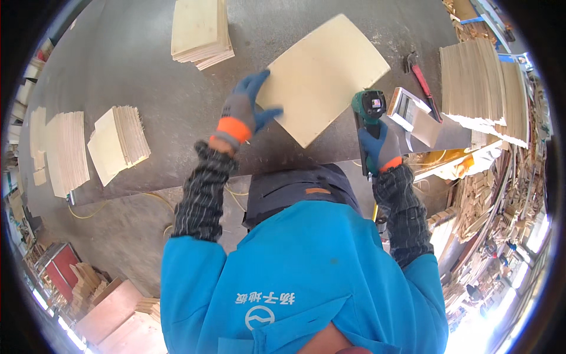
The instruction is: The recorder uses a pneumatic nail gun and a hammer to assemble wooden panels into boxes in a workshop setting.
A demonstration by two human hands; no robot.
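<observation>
A pale rectangular wooden panel (327, 76) lies askew on the dark worktable (165, 112) in front of me. At its left corner is my left hand (244, 106), in a blue and grey glove, with fingers and thumb spread. The fingertips meet or nearly meet the panel's edge; whether they press on it I cannot tell. Close to the panel's right side, my gloved right hand (380, 144) is wrapped round the handle of a green and black nail gun (371, 105). The gun's head is beside the panel's lower right edge.
Stacked thin panels (200, 32) stand at the far side, with more stacks (121, 141) on the left and a tall stack (471, 82) on the right. A red-handled hammer (421, 79) lies beside an open small box (415, 115). Yellow hose (88, 215) hangs below the table edge.
</observation>
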